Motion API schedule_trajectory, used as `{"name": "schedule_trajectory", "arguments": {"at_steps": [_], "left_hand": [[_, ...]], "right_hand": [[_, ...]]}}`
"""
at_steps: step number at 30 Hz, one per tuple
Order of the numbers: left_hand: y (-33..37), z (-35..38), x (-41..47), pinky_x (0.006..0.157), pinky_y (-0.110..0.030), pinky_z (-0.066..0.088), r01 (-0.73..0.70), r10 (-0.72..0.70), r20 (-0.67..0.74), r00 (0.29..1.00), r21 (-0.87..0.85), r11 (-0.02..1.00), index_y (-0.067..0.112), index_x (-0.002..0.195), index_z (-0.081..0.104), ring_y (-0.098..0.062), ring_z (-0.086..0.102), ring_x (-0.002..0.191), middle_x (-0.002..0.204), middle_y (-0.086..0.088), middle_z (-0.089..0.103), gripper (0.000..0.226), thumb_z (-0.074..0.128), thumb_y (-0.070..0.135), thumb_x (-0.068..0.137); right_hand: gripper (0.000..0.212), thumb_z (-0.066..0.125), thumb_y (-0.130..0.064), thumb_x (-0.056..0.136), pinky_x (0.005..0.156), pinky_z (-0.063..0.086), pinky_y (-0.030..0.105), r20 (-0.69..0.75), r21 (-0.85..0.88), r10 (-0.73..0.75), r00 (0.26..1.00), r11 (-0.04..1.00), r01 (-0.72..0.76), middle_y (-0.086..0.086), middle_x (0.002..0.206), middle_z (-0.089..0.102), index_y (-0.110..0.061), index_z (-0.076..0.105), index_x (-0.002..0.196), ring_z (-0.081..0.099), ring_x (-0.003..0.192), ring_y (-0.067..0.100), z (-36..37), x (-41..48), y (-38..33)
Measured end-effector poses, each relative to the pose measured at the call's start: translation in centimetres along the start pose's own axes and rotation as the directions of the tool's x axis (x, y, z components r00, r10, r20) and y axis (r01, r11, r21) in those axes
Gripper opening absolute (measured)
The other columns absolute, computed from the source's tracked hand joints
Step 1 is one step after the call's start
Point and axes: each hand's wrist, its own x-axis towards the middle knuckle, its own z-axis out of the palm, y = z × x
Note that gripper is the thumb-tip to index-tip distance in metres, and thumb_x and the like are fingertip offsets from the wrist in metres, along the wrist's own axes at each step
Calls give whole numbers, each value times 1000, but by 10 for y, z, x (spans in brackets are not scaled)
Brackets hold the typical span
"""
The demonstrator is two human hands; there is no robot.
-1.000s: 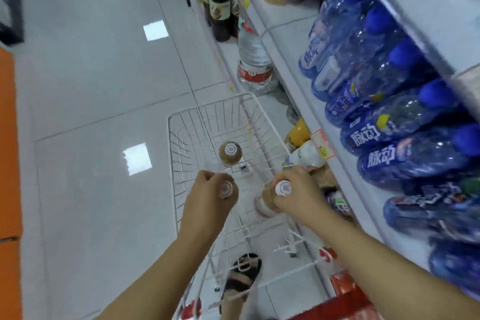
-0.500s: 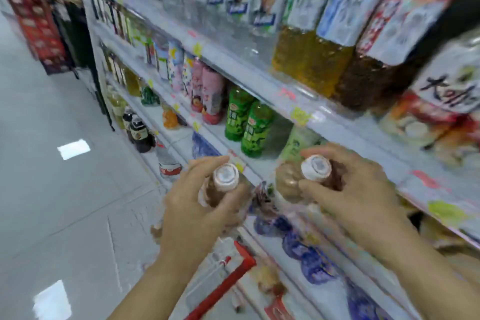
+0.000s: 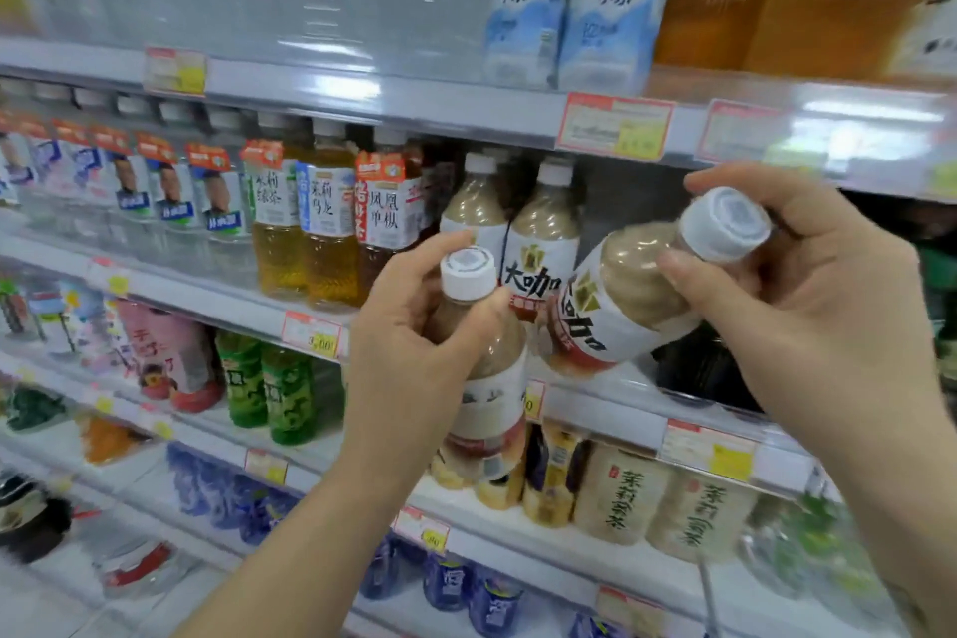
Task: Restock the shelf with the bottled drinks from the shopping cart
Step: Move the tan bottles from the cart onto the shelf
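**Q:** State of the left hand (image 3: 409, 363)?

**A:** Fingers and thumb are curled round the neck and shoulder of a milk-tea bottle (image 3: 492, 394). The bottle is upright, white cap up. Position: in front of the two shelved bottles (image 3: 546, 228) of the same label, covering the lower part of the left one.

**Q:** State of the right hand (image 3: 828, 326)?

**A:** It grips a second milk-tea bottle (image 3: 616, 311) near its white cap, thumb on the near side, fingers over the top. This bottle is tilted, base toward the shelved pair, cap away from it. Position: just right of the shelved pair. Contact with the pair cannot be confirmed.

**Q:** Location of the shelf (image 3: 611, 396)?

**A:** Its front rail runs below the shelved pair. The tilted bottle's base is above that rail. Whether it rests there cannot be told.

**Q:** Other items?

**A:** Amber tea bottles (image 3: 279, 244) stand left of the shelved pair. A price tag (image 3: 613, 127) hangs above it.
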Motion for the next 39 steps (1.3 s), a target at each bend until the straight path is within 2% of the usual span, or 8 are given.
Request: {"name": "schedule_trajectory", "arguments": {"at_steps": [4, 11, 15, 20, 26, 30, 33, 39], "left_hand": [[7, 19, 10, 79, -19, 52, -11, 15, 42, 999, -90, 996, 30, 110, 61, -7, 66, 96, 106, 3, 68, 36, 69, 15, 79], [3, 27, 15, 78, -18, 52, 28, -18, 86, 996, -120, 992, 34, 107, 61, -5, 67, 95, 101, 9, 71, 38, 68, 29, 71], [0, 26, 18, 76, -15, 51, 56, -42, 103, 994, -136, 989, 35, 105, 61, -3, 66, 94, 98, 14, 71, 37, 67, 28, 68], [-2, 23, 20, 77, -16, 52, 79, -65, 111, 992, -124, 989, 37, 104, 62, -4, 66, 94, 103, 6, 69, 39, 67, 32, 66], [-5, 18, 24, 78, -20, 53, 104, -90, 133, 987, -106, 989, 35, 105, 63, -7, 67, 93, 104, 2, 69, 38, 68, 29, 68], [-7, 16, 25, 79, -23, 54, 98, -86, 130, 988, -91, 991, 33, 106, 63, -8, 68, 92, 100, 2, 70, 38, 68, 30, 68], [-9, 16, 26, 79, -24, 54, 95, -85, 116, 990, -81, 992, 32, 107, 62, -8, 68, 91, 100, 3, 70, 38, 68, 29, 70], [-14, 18, 26, 78, -21, 52, 92, -80, 142, 987, -75, 993, 34, 107, 62, -7, 67, 94, 103, 3, 69, 37, 70, 24, 72]], "right_hand": [[36, 65, -16, 75, 71, 40, 8, -17, -202, -146, 989, 969, 140, -13, 98, 52, -35, 54, 103, 52, 84, 2, -8, 3, 10], [47, 65, 0, 81, 71, 39, 10, -23, -215, -39, 999, 976, 33, -13, 99, 52, -31, 52, 115, 51, 74, 6, 7, 5, 55], [51, 59, -12, 88, 88, 32, 4, -93, -128, 148, 985, 979, -159, -10, 114, 51, -38, 42, 129, 46, 99, -6, 21, 20, 75], [45, 51, -10, 93, 102, 38, 28, -162, -17, 218, 962, 974, -224, 0, 130, 53, -23, 42, 135, 48, 120, 14, 51, 43, 90], [36, 47, -11, 95, 88, 34, 21, -160, 50, 362, 918, 932, -359, 5, 120, 57, -15, 46, 131, 52, 115, 22, 60, 76, 108], [67, 57, -18, 91, 107, 33, 29, -126, 36, 336, 933, 942, -334, -1, 146, 38, -24, 20, 147, 38, 131, 13, 71, 42, 111], [87, 64, -12, 86, 113, 16, 24, -154, -107, 344, 926, 926, -361, 4, 154, 19, -19, 5, 149, 18, 142, 15, 87, 0, 114], [89, 58, 0, 87, 97, 33, 29, -115, -112, 552, 826, 819, -563, 20, 140, 31, -19, -3, 149, 39, 126, 32, 89, 15, 131]]}}
